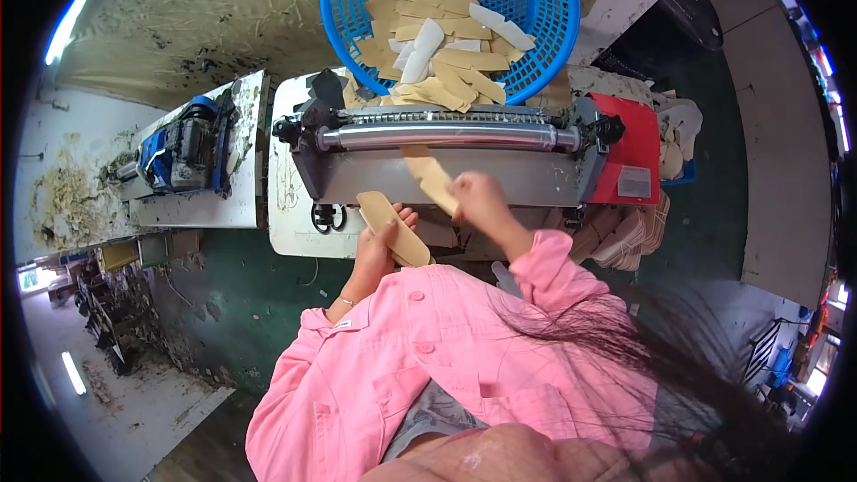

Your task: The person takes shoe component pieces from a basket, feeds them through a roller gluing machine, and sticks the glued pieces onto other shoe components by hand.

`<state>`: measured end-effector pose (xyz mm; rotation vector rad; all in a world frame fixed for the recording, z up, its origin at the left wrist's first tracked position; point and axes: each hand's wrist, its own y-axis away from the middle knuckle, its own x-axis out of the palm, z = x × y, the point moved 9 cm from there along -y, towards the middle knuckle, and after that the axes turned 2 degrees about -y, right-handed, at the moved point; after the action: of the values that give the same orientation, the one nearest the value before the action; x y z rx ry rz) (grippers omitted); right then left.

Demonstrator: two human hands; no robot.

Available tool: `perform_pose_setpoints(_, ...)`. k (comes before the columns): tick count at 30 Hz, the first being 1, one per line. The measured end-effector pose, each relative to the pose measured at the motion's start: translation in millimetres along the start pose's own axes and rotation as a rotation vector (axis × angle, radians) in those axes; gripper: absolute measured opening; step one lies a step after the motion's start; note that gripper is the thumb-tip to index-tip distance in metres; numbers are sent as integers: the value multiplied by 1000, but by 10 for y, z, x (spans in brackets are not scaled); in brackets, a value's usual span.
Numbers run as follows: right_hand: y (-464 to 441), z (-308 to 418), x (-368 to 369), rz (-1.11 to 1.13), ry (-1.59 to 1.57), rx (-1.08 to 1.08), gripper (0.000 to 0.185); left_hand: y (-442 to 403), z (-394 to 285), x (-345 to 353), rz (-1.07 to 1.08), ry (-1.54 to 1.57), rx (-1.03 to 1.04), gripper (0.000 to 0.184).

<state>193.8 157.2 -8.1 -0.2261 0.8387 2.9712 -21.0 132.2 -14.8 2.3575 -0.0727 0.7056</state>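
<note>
Under the metal roller [446,136] of a bench machine, a tan insole-shaped piece [430,175] lies with its far end at the roller. My right hand [482,200] is closed on the near end of that piece. To the left and closer to my body, my left hand [384,239] holds a stack of similar tan pieces [395,225], with the thumb on top. The machine's grey front plate [357,180] lies beyond both hands.
Behind the roller stands a blue basket [574,13] full of tan and white pieces. A red sheet [629,147] is at the machine's right end, with stacked pieces [629,232] below. Scissors [328,217] lie front left. A blue motor [190,147] stands further left.
</note>
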Motion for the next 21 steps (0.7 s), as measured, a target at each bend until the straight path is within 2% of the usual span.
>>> perform_pose_setpoints(3, -32, 82, -329, -328, -161, -226, 31, 44, -122, 53, -50, -88, 48, 38)
perform_pose_setpoints(6, 504, 154, 198, 47, 31, -19, 31, -2, -70, -4, -106, -133, 20, 37)
perform_pose_setpoints(8, 694, 249, 446, 110, 283, -304, 34, -59, -33, -65, -178, -186, -21, 38)
perform_pose_setpoints(9, 724, 317, 528, 185, 287, -296, 33, -65, -41, -64, -190, -217, -17, 39)
perform_pose_setpoints(11, 633, 223, 531, 130, 252, -322, 30, -63, -70, -34, -212, -280, -6, 40)
perform_pose_setpoints(12, 596, 236, 506, 100, 234, -335, 29, -41, -73, -7, -186, -216, -19, 39)
perform_pose_setpoints(13, 545, 175, 465, 130, 174, -234, 28, -4, -76, 18, -157, -154, -34, 38)
perform_pose_setpoints(17, 221, 14, 185, 114, 105, -79, 27, 49, -42, 92, 1, 45, -8, 36)
perform_pose_setpoints(19, 58, 136, -8, 47, 36, -18, 26, 59, -56, 63, 3, -43, 31, 36)
perform_pose_setpoints(20, -69, 147, -139, -13, 96, -49, 27, 67, -64, 54, 4, -85, 53, 36)
perform_pose_setpoints(21, -43, 190, -244, -170, 25, -166, 28, 77, -62, 38, 0, -101, 66, 36)
